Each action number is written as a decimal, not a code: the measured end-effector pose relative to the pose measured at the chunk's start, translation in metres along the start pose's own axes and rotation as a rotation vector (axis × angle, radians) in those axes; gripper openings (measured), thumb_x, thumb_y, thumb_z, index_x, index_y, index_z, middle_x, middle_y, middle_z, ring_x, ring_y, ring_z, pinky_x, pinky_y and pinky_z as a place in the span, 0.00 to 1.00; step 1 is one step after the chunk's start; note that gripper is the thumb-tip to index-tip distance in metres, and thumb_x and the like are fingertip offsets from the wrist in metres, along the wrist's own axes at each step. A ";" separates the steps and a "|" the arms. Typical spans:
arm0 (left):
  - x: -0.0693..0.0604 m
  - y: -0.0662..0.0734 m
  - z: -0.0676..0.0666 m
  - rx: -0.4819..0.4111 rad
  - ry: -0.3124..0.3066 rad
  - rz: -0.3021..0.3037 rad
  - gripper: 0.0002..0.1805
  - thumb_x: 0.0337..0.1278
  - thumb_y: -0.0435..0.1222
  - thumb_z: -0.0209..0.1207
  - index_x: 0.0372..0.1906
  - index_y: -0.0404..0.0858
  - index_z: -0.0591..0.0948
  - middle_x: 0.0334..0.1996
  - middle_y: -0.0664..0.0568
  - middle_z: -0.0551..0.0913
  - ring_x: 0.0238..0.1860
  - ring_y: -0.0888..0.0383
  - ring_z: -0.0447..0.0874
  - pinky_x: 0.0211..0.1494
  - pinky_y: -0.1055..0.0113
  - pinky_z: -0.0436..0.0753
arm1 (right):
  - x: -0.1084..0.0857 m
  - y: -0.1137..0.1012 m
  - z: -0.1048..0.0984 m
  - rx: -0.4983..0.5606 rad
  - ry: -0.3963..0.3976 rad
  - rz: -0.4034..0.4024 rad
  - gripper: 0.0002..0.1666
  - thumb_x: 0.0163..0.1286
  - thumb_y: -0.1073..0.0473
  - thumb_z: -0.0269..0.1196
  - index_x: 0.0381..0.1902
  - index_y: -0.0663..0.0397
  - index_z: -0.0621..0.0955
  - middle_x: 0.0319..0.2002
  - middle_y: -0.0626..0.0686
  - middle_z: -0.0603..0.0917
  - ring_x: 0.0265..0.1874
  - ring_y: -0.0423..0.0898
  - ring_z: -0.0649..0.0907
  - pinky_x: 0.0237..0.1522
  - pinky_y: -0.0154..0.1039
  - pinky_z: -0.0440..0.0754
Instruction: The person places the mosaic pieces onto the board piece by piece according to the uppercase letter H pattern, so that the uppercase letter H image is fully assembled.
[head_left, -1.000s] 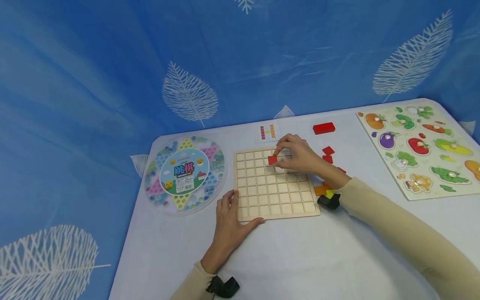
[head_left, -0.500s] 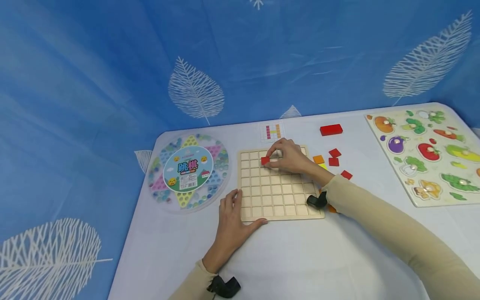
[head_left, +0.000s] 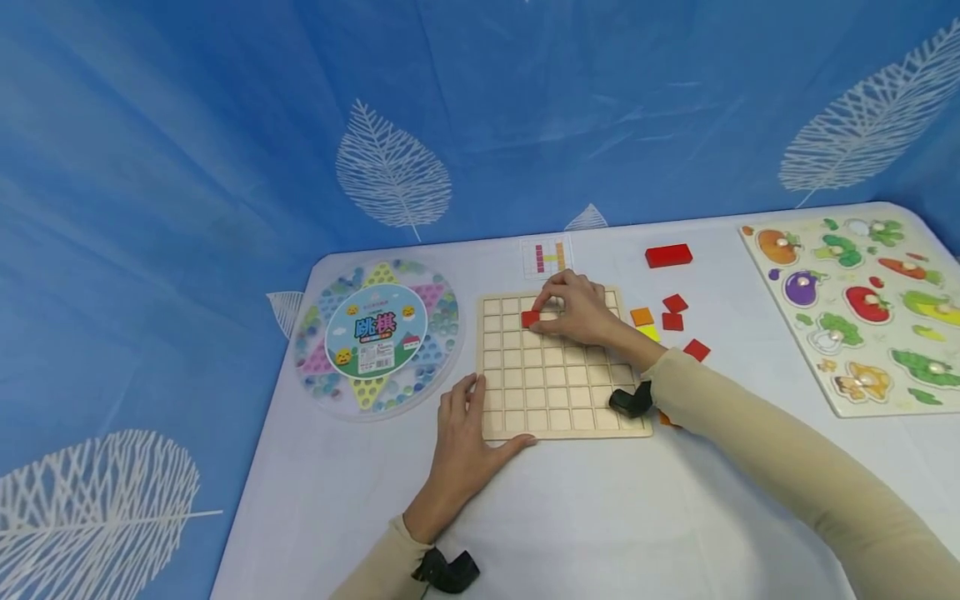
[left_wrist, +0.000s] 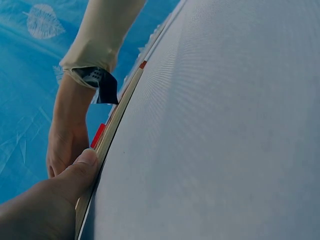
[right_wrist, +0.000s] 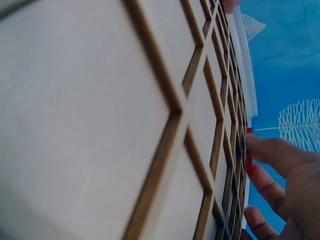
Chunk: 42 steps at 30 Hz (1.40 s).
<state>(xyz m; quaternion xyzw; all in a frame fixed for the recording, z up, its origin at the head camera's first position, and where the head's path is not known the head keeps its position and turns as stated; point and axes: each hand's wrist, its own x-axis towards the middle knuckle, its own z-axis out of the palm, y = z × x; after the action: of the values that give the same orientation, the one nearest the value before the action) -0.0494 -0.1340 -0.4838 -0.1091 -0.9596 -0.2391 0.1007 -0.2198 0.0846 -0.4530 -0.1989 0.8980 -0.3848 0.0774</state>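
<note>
My right hand (head_left: 576, 310) pinches a red square tile (head_left: 530, 319) between thumb and fingertips, over the upper part of a wooden grid board (head_left: 567, 433). In the right wrist view, the thumb and a finger of that hand (right_wrist: 295, 185) meet the red edge of the tile just beyond the raised grid lines. At the board's near left corner lies my left hand (head_left: 463, 437), fingers along the left edge and thumb stretched along the near edge. The left wrist view has the left thumb (left_wrist: 82, 167) against the board's side (left_wrist: 117, 117).
Right of the board lie loose red tiles (head_left: 672, 322), an orange tile (head_left: 642, 317) and a yellow tile (head_left: 648, 332). Behind are a pattern card (head_left: 547, 257) and a red block (head_left: 669, 256). A round Chinese checkers box (head_left: 377, 329) sits left, a vegetable puzzle (head_left: 862, 308) right.
My right hand has shifted slightly left across the board with the red tile, then stayed nearly in place. The left hand keeps to its corner. The head view has shifted a little.
</note>
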 end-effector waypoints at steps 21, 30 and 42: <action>0.003 0.000 -0.004 0.006 0.028 0.023 0.59 0.34 0.63 0.73 0.70 0.34 0.67 0.63 0.41 0.67 0.52 0.50 0.68 0.50 0.58 0.72 | 0.003 -0.009 -0.003 -0.026 0.012 0.001 0.14 0.56 0.54 0.74 0.38 0.50 0.85 0.55 0.58 0.70 0.59 0.61 0.67 0.61 0.64 0.50; 0.003 0.002 -0.005 -0.006 0.004 0.006 0.58 0.34 0.63 0.73 0.70 0.34 0.67 0.64 0.41 0.67 0.53 0.49 0.67 0.51 0.57 0.73 | 0.001 -0.005 -0.001 -0.007 0.010 -0.006 0.13 0.57 0.55 0.74 0.38 0.50 0.84 0.56 0.59 0.70 0.60 0.61 0.67 0.61 0.64 0.49; 0.000 0.001 -0.002 0.013 0.029 0.029 0.59 0.33 0.63 0.74 0.70 0.33 0.67 0.63 0.41 0.67 0.52 0.50 0.67 0.49 0.58 0.72 | -0.002 -0.003 0.002 0.008 0.009 -0.017 0.13 0.57 0.55 0.74 0.38 0.51 0.85 0.56 0.59 0.70 0.59 0.61 0.67 0.60 0.64 0.49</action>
<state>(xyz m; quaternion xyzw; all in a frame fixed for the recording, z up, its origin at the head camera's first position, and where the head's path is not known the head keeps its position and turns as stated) -0.0485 -0.1341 -0.4821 -0.1190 -0.9578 -0.2330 0.1190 -0.2167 0.0816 -0.4524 -0.2044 0.8951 -0.3899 0.0710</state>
